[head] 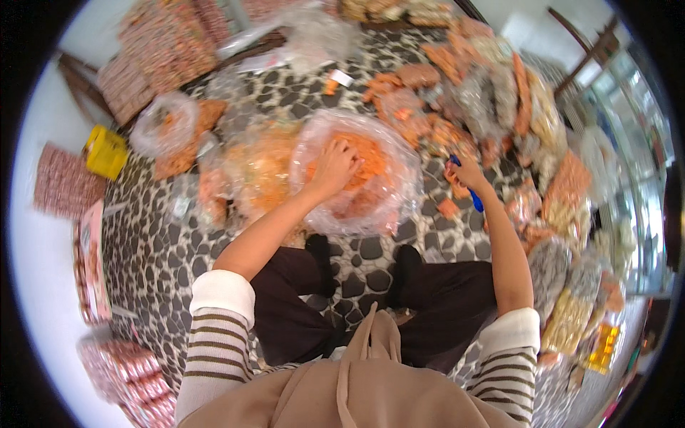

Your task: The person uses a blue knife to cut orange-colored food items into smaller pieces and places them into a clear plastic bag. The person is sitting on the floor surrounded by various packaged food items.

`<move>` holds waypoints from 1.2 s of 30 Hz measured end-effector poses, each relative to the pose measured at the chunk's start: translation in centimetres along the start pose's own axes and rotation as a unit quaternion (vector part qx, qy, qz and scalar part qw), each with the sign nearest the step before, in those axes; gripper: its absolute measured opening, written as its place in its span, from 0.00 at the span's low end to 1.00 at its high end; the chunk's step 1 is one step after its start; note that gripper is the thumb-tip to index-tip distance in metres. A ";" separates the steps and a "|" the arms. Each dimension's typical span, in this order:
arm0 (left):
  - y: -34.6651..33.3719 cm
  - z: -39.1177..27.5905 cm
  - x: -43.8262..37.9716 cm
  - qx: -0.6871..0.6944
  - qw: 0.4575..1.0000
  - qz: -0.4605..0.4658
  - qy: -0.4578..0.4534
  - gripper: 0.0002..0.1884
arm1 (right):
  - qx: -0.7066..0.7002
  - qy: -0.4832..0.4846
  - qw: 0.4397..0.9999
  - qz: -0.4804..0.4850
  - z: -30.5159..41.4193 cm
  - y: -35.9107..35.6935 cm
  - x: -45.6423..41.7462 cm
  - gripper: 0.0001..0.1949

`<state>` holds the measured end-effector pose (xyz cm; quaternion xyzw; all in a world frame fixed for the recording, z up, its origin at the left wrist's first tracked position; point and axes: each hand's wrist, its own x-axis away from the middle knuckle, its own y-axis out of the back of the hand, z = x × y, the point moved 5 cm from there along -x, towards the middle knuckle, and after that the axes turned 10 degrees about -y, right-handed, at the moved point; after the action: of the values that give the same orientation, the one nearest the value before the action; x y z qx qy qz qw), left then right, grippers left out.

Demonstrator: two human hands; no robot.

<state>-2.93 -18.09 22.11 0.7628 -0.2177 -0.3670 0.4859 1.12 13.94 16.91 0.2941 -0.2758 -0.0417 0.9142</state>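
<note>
In front of me a large clear plastic bag (409, 182) stands with its mouth wide, holding orange snack pieces (369, 152). My left hand (338, 163) reaches into it, fingers curled over the pieces; blur hides whether any are gripped. To the right of the bag, my right hand (466, 174) is closed around a blue tool (476, 200), whose exact kind I cannot tell. Below that hand, a small orange packet (448, 208) lies on the floor. Against the bag's left side rests another clear bag of orange snacks (262, 166).
Filled snack bags (492, 91) heap up at right and far right, beside a glass display case (634, 123). Stacked packets (166, 48) stand far left near a yellow container (107, 152). More pink packets (126, 380) lie lower left. The floor (155, 257) has a dark stone pattern.
</note>
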 end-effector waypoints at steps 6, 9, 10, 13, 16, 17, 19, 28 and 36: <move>-15.6 -11.7 -4.6 0.316 0.929 0.121 -0.148 0.10 | 0.044 -0.122 0.987 -0.091 -16.8 2.6 -0.9 0.09; -24.9 -14.4 -5.0 0.345 0.915 0.204 -0.055 0.14 | 0.004 -0.225 0.973 -0.044 -25.1 -0.9 -1.1 0.11; -28.2 -14.5 -4.9 0.324 0.910 0.257 0.026 0.20 | -0.006 -0.212 0.976 -0.059 -26.6 -2.5 -1.4 0.12; -34.4 -14.4 -4.4 0.353 0.882 0.248 0.192 0.24 | -0.026 -0.202 0.975 -0.094 -28.9 -5.5 -3.2 0.14; -37.0 -14.5 -4.3 0.317 0.896 0.202 0.237 0.26 | -0.054 -0.194 0.972 -0.121 -28.5 -6.2 -4.8 0.14; -37.5 -14.3 -4.4 0.310 0.892 0.203 0.258 0.26 | -0.065 -0.189 0.971 -0.131 -27.7 -6.3 -5.2 0.14; -38.0 -14.2 -4.9 0.313 0.881 0.203 0.292 0.23 | -0.180 -0.213 0.954 -0.109 -26.6 -6.1 -5.0 0.12; -27.1 -11.7 -10.8 0.535 0.788 -0.055 0.300 0.12 | -0.128 -0.011 0.956 -0.264 -11.1 1.0 -1.8 0.11; -6.8 -7.3 -11.6 0.698 0.657 -0.167 0.233 0.15 | -0.132 0.170 0.939 -0.270 7.3 2.6 5.1 0.09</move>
<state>-4.87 -2.89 21.88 0.9616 -0.1588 0.0072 -0.2236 1.30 11.10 25.74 0.2369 -0.0187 -0.2721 0.9325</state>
